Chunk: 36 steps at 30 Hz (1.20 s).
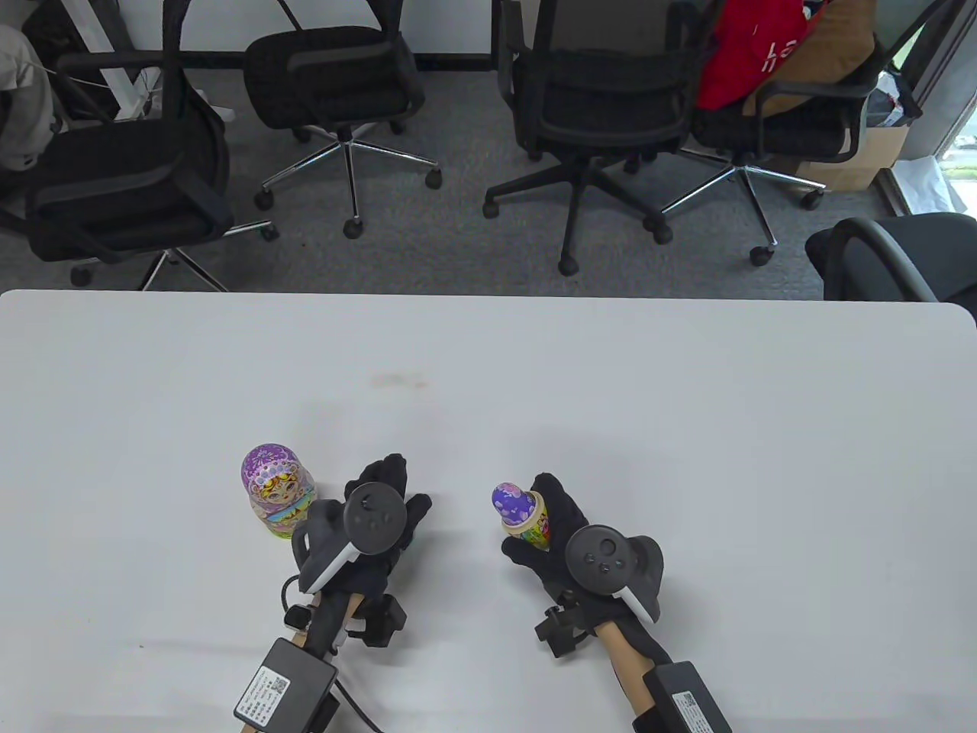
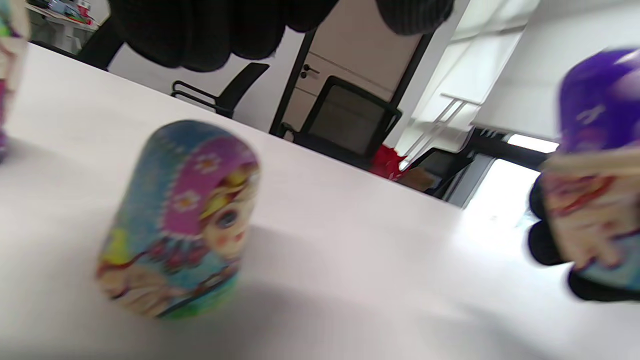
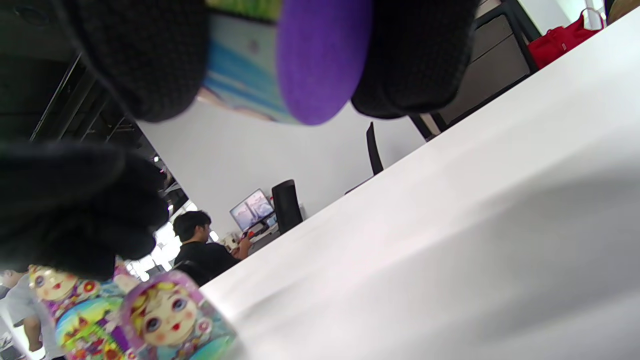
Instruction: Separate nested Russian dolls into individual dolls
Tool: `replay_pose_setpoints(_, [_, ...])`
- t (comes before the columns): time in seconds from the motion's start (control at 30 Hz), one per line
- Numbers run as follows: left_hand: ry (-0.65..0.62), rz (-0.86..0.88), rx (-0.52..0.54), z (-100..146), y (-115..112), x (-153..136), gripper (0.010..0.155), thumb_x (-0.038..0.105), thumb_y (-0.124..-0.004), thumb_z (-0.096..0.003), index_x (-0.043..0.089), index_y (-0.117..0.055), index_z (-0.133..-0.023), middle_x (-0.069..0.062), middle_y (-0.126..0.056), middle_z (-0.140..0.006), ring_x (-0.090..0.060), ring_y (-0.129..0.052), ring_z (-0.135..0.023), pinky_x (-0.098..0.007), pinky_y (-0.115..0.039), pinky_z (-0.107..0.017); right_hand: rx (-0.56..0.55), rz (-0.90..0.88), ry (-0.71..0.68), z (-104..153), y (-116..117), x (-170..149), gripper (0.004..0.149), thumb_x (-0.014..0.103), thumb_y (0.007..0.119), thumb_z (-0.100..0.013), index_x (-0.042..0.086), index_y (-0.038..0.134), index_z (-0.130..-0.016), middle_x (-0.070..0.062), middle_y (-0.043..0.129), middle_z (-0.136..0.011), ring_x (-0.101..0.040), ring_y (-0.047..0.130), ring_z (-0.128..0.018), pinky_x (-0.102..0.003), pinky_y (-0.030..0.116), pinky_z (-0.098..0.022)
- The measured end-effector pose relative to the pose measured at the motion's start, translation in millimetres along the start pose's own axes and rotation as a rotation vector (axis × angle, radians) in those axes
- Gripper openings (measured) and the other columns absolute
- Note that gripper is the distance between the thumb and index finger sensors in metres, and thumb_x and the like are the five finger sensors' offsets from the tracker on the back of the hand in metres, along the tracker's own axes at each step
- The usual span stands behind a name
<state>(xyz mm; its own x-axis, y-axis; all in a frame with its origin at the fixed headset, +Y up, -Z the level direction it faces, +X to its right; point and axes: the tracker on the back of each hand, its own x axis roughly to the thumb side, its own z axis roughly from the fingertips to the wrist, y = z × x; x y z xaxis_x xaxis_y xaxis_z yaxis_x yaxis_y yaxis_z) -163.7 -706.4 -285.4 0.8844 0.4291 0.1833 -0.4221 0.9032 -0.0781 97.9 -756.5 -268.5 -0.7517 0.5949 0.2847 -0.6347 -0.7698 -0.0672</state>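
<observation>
In the table view, nearest the bottom edge, the left hand (image 1: 378, 508) lies low over the white counter (image 1: 687, 427) at lower left of centre, its gloved fingers stretched forward and spread, holding nothing that shows. Just to its upper left stands the big purple doll (image 1: 277, 489), upright on the counter, close beside the hand; whether they touch cannot be told. To the right of centre the right hand (image 1: 553, 538) grips a violet-topped doll (image 1: 522, 515), whose rounded head tilts toward the upper left, clear of the fingers. The two hands are apart, with bare counter between them. Black office chairs (image 1: 603, 99) stand on the grey floor across the top of the frame. In the left wrist view, dark fingertips (image 2: 200, 35) hang at the top edge, apart from a blue-and-pink doll (image 2: 180, 220) standing upright on the counter at lower left, directly below them; the violet-topped doll shows blurred at the right edge, with black fingers around its lower half. In the right wrist view, black fingers (image 3: 135, 55) at the top clasp the violet-topped doll from both sides, and two painted doll faces sit in the lower left corner.
</observation>
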Motion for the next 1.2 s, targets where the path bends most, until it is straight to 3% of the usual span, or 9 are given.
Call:
replay_pose_setpoints(0.17, [-0.102, 0.147, 0.003, 6, 5, 15, 0.072, 0.046, -0.061, -0.0597, 0.005, -0.049, -0.117, -0.026, -0.063, -0.114, -0.049, -0.075, -0.096, -0.053, -0.076, -0.067, 0.051, -0.003, -0.04, 2, 9, 11, 0.092, 0.045, 0.084, -0.041, 0.003, 0.036, -0.107, -0.019, 0.061, -0.104, -0.039, 0.077, -0.087, -0.045, 0.076, -0.064])
replay_pose_setpoints(0.37, [-0.169, 0.299, -0.146, 6, -11, 30, 0.074, 0.047, -0.06, -0.0597, 0.004, -0.047, -0.119, -0.028, -0.063, -0.114, -0.05, -0.077, -0.095, -0.053, -0.077, -0.066, 0.086, -0.01, -0.082, 5, 17, 22, 0.092, 0.045, 0.084, -0.041, 0.003, 0.036, -0.108, -0.019, 0.061, -0.104, -0.039, 0.076, -0.087, -0.045, 0.076, -0.065])
replay_pose_setpoints(0.53, [-0.199, 0.293, -0.23, 6, -26, 40, 0.073, 0.045, -0.061, -0.0598, 0.003, -0.047, -0.117, -0.027, -0.066, -0.112, -0.047, -0.08, -0.092, -0.05, -0.079, -0.063, 0.097, -0.018, -0.104, 6, 20, 28, 0.092, 0.045, 0.084, -0.041, 0.003, 0.036, -0.108, -0.019, 0.061, -0.104, -0.039, 0.077, -0.087, -0.045, 0.076, -0.065])
replay_pose_setpoints(0.87, [-0.231, 0.264, -0.115, 8, -23, 42, 0.065, 0.039, -0.066, -0.0592, 0.002, -0.056, -0.112, -0.023, -0.076, -0.103, -0.039, -0.088, -0.082, -0.044, -0.084, -0.056, 0.086, 0.041, -0.112, 5, 17, 26, 0.092, 0.046, 0.084, -0.04, 0.005, 0.037, -0.108, -0.017, 0.062, -0.105, -0.039, 0.078, -0.085, -0.047, 0.076, -0.063])
replay_pose_setpoints(1.03, [-0.226, 0.22, -0.019, 11, -11, 39, 0.065, 0.038, -0.067, -0.0592, 0.002, -0.056, -0.112, -0.024, -0.075, -0.103, -0.038, -0.088, -0.081, -0.043, -0.085, -0.055, 0.113, 0.177, -0.072, 1, 14, 8, 0.092, 0.047, 0.084, -0.04, 0.008, 0.038, -0.108, -0.014, 0.063, -0.105, -0.039, 0.082, -0.083, -0.046, 0.079, -0.06])
replay_pose_setpoints(1.2, [-0.217, 0.095, -0.026, 10, -16, 41, 0.065, 0.038, -0.068, -0.0591, 0.003, -0.057, -0.112, -0.024, -0.075, -0.103, -0.038, -0.088, -0.081, -0.043, -0.084, -0.056, 0.1, 0.185, 0.023, -2, 5, -14, 0.092, 0.049, 0.083, -0.04, 0.008, 0.037, -0.109, -0.015, 0.064, -0.105, -0.038, 0.087, -0.076, -0.043, 0.082, -0.055])
